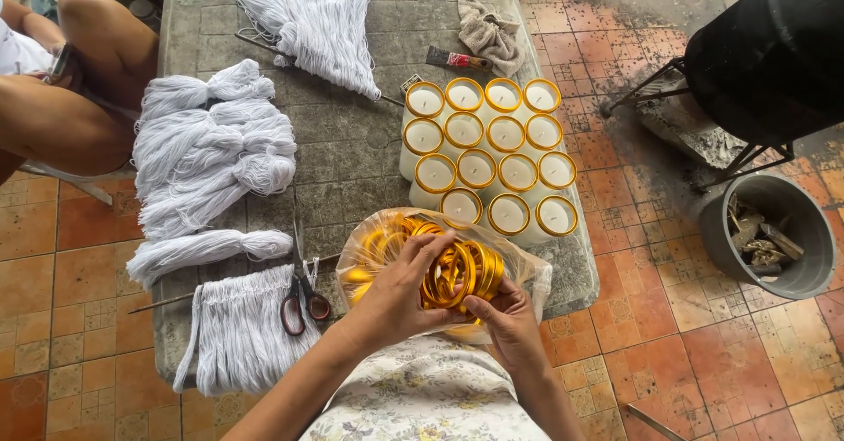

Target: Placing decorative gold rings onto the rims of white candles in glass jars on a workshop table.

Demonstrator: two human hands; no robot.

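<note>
Left hand (400,291) clenched over a stack of shiny gold metal rings (457,272), grip closed on its near side. Right hand (505,322) pinching the same stack from below at 5 o'clock. Stack held above a clear plastic bag of gold rings (374,252) at the grey stone counter (352,142) near edge. White candles with gold rims (492,151) grouped at 1 o'clock. Red-handled scissors (301,305) at 9 o'clock, beside white thread bundles (211,155).

Gold rings (457,274) near; white candles (488,155) gold-rimmed, right; white thread (211,155) left; grey table (352,151); red-handled scissors (299,305).
</note>
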